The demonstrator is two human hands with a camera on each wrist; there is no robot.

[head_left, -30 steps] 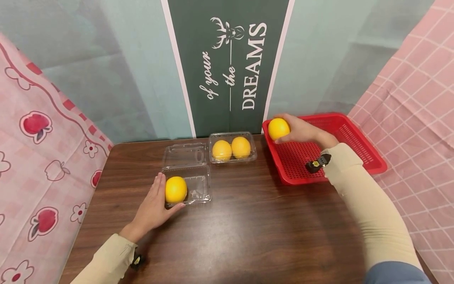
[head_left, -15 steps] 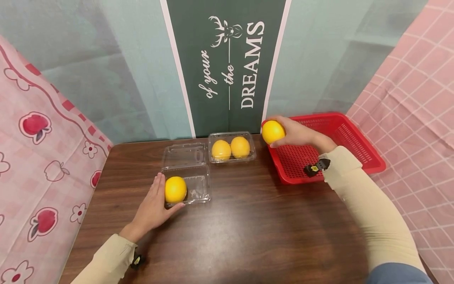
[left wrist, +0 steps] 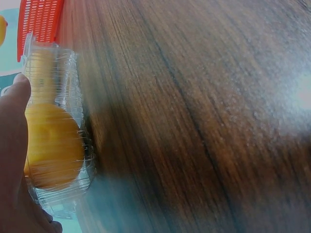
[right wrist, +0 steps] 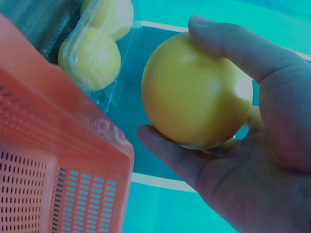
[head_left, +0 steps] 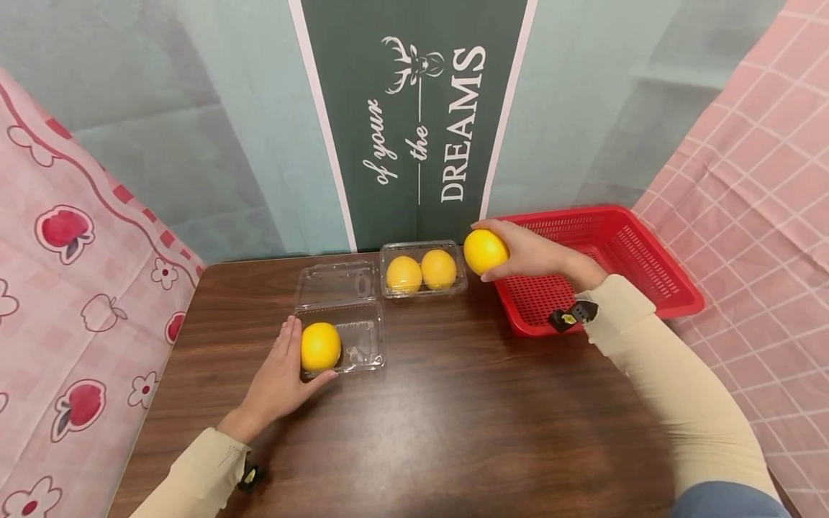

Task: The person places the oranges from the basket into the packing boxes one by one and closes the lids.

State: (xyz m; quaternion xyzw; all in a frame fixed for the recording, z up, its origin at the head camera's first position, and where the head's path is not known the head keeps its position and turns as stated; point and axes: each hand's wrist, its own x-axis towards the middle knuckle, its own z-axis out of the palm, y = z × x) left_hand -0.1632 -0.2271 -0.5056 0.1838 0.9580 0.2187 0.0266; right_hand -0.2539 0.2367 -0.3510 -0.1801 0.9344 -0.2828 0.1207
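My right hand (head_left: 534, 248) grips a round yellow orange (head_left: 484, 252) between thumb and fingers. It holds the orange up off the table, near the left rim of the red basket (head_left: 518, 316). My left hand (head_left: 275, 378) rests with straight fingers along the left side of an open clear plastic clamshell box (head_left: 365, 349), thumb at its front edge. A second orange (head_left: 320, 347) sits in the left half of that box, and its raised lid (head_left: 340, 283) leans back behind. In the left wrist view, this orange (left wrist: 53, 145) shows through the box wall.
A closed clear box (head_left: 461, 284) with two oranges (head_left: 421, 273) stands behind the open one, near the back edge of the brown wooden table (head_left: 414, 432). A green hanging cloth (head_left: 421, 216) rises behind; pink cloths (head_left: 745, 180) flank both sides.
My right hand has carried its orange left and slightly nearer, from over the basket's left corner to beside the closed box. The left hand has stayed in place.
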